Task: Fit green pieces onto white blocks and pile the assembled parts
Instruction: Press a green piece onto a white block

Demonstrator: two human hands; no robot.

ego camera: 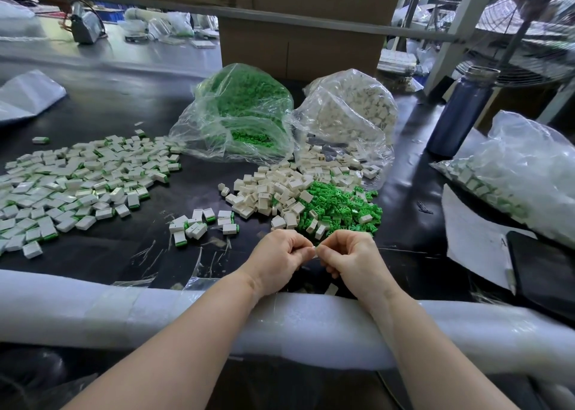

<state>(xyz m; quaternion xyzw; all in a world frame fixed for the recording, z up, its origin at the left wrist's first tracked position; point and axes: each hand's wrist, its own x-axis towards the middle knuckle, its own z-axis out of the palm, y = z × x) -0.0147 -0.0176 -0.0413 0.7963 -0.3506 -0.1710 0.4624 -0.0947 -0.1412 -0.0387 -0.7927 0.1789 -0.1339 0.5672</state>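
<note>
My left hand (pixel 278 258) and my right hand (pixel 350 255) meet near the table's front edge, fingers curled, pinching a small white piece (pixel 315 250) between their fingertips; most of it is hidden. Just beyond them lie a heap of loose green pieces (pixel 340 208) and a heap of white blocks (pixel 273 190). A wide spread of assembled white-and-green parts (pixel 81 182) covers the left of the table. A small group of assembled parts (pixel 202 222) lies left of my hands.
An open clear bag of green pieces (pixel 239 113) and one of white blocks (pixel 351 110) stand behind the heaps. A dark blue bottle (pixel 460 113), a bag of parts (pixel 522 176), paper (pixel 473 238) and a black tablet (pixel 544 272) are right. White foam padding (pixel 124 310) lines the edge.
</note>
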